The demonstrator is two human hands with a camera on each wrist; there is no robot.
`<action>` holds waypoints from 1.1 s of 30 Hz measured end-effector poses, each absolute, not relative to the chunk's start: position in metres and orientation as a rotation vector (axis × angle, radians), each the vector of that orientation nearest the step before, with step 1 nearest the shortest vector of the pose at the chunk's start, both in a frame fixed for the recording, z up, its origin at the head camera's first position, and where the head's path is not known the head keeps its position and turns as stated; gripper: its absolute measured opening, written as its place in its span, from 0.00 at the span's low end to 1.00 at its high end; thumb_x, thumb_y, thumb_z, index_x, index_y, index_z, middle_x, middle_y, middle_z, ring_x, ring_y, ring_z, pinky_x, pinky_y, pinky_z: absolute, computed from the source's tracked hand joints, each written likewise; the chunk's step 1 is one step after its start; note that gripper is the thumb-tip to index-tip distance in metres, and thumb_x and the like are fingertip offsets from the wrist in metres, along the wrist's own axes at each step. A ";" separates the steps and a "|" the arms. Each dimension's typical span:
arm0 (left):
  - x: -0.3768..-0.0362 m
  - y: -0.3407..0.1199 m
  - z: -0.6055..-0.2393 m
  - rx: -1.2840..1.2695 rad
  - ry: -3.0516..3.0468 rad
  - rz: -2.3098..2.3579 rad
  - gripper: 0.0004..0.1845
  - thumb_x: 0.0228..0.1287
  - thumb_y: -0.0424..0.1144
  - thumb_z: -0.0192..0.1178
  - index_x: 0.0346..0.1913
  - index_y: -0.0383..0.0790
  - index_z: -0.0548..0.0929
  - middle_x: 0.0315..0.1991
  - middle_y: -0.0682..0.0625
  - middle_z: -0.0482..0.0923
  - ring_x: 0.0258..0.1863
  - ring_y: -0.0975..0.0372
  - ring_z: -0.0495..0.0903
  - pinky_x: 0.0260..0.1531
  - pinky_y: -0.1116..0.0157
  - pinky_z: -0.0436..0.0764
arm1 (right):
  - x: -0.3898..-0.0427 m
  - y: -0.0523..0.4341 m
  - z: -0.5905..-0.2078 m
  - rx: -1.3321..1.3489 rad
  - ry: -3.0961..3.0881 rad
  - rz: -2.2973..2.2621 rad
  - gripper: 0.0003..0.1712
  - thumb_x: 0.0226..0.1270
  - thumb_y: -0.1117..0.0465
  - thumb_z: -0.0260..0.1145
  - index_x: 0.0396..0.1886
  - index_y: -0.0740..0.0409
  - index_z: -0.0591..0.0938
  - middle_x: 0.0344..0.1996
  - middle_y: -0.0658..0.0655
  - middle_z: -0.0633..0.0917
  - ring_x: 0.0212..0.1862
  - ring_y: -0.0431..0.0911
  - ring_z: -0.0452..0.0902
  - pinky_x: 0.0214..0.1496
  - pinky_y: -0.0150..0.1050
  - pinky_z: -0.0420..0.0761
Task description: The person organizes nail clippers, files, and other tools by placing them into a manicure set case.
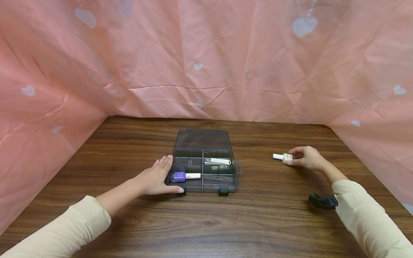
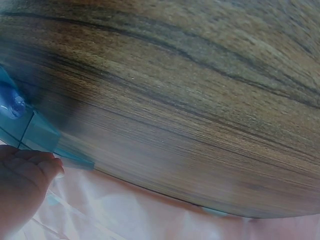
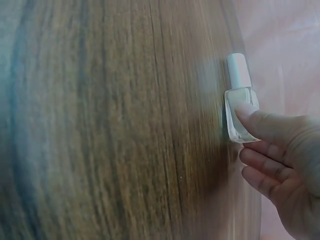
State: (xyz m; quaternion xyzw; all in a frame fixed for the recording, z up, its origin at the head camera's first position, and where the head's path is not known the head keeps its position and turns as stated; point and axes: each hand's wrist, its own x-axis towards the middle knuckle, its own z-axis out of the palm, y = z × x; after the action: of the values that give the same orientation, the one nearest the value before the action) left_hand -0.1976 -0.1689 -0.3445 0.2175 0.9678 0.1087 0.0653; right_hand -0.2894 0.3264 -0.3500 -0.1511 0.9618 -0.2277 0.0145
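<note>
Nail polish bottle (image 1: 284, 156) — base hidden under right hand's (image 1: 306, 158) pinching grip; left hand (image 1: 158, 177) flat against organizer box (image 1: 202, 163).

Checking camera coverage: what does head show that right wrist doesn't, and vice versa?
Head only: the left hand resting against the open compartment box, with a purple bottle and nail clippers inside, plus the pink heart-print backdrop.
Right wrist only: a close look at the bottle's clear square body and a fingertip on it.
Both: the right hand on the white-capped bottle lying on the wooden table.
</note>
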 end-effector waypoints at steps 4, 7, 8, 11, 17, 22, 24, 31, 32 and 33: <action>-0.198 -0.168 -0.344 0.663 2.923 0.327 0.61 0.49 0.69 0.59 0.69 0.22 0.48 0.70 0.29 0.48 0.71 0.42 0.48 0.70 0.49 0.52 | -0.287 0.326 -0.350 -0.481 3.019 -0.678 0.23 0.50 0.56 0.73 0.40 0.70 0.81 0.29 0.59 0.85 0.32 0.38 0.76 0.34 0.34 0.74; -0.198 -0.168 -0.344 0.672 2.929 0.324 0.61 0.49 0.68 0.59 0.69 0.21 0.49 0.70 0.29 0.48 0.71 0.42 0.49 0.70 0.48 0.52 | -0.285 0.324 -0.349 -0.487 3.018 -0.672 0.24 0.51 0.55 0.73 0.40 0.70 0.81 0.29 0.60 0.85 0.32 0.41 0.77 0.34 0.35 0.74; -0.198 -0.168 -0.344 0.677 2.931 0.323 0.60 0.49 0.68 0.59 0.69 0.21 0.49 0.70 0.29 0.49 0.71 0.42 0.49 0.70 0.48 0.52 | -0.284 0.323 -0.350 -0.485 3.018 -0.673 0.24 0.50 0.55 0.73 0.40 0.70 0.81 0.29 0.60 0.85 0.32 0.41 0.77 0.34 0.35 0.74; -0.198 -0.167 -0.344 0.688 2.933 0.319 0.61 0.49 0.68 0.59 0.68 0.21 0.49 0.70 0.28 0.49 0.71 0.42 0.49 0.70 0.48 0.53 | -0.280 0.322 -0.351 -0.485 3.016 -0.689 0.22 0.50 0.57 0.73 0.39 0.71 0.81 0.29 0.59 0.85 0.32 0.41 0.78 0.32 0.34 0.74; -0.198 -0.166 -0.344 0.688 2.932 0.310 0.60 0.50 0.68 0.58 0.68 0.21 0.49 0.70 0.28 0.49 0.71 0.42 0.49 0.70 0.48 0.53 | -0.273 0.316 -0.350 -0.518 3.030 -0.719 0.21 0.50 0.59 0.73 0.39 0.71 0.82 0.28 0.58 0.85 0.31 0.40 0.77 0.30 0.31 0.75; -0.197 -0.166 -0.343 0.682 2.931 0.316 0.60 0.50 0.68 0.59 0.68 0.21 0.50 0.70 0.28 0.49 0.71 0.42 0.49 0.70 0.48 0.53 | -0.266 0.306 -0.345 -0.534 3.037 -0.752 0.21 0.50 0.60 0.73 0.39 0.72 0.81 0.27 0.59 0.85 0.31 0.41 0.78 0.29 0.30 0.75; -0.197 -0.166 -0.343 0.679 2.927 0.318 0.60 0.50 0.68 0.59 0.68 0.21 0.49 0.70 0.28 0.49 0.71 0.42 0.49 0.70 0.48 0.53 | -0.264 0.302 -0.343 -0.549 3.047 -0.762 0.21 0.50 0.60 0.73 0.39 0.72 0.81 0.28 0.60 0.85 0.32 0.43 0.79 0.29 0.30 0.76; -0.198 -0.167 -0.344 0.679 2.928 0.325 0.60 0.50 0.67 0.59 0.68 0.21 0.49 0.70 0.28 0.48 0.71 0.42 0.49 0.70 0.48 0.53 | -0.256 0.288 -0.340 -0.555 3.071 -0.836 0.22 0.50 0.60 0.73 0.41 0.72 0.81 0.30 0.62 0.85 0.32 0.43 0.80 0.30 0.28 0.77; -0.198 -0.167 -0.344 0.679 2.930 0.325 0.60 0.50 0.67 0.59 0.68 0.21 0.49 0.70 0.28 0.48 0.71 0.42 0.49 0.70 0.48 0.53 | -0.255 0.286 -0.340 -0.559 3.070 -0.851 0.22 0.50 0.60 0.73 0.41 0.72 0.81 0.30 0.62 0.85 0.32 0.43 0.80 0.30 0.28 0.77; -0.198 -0.167 -0.344 0.680 2.931 0.325 0.60 0.50 0.67 0.59 0.68 0.21 0.49 0.70 0.28 0.49 0.71 0.42 0.49 0.70 0.48 0.53 | -0.254 0.283 -0.340 -0.563 3.069 -0.871 0.22 0.50 0.60 0.73 0.42 0.72 0.81 0.31 0.62 0.85 0.33 0.44 0.80 0.30 0.28 0.77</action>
State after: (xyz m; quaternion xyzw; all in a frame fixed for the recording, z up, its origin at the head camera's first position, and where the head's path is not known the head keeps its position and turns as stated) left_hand -0.1977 -0.1668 -0.3441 0.2242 0.9669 0.1073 0.0577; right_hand -0.2536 0.2833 -0.3397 -0.1735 0.9463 -0.2685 -0.0486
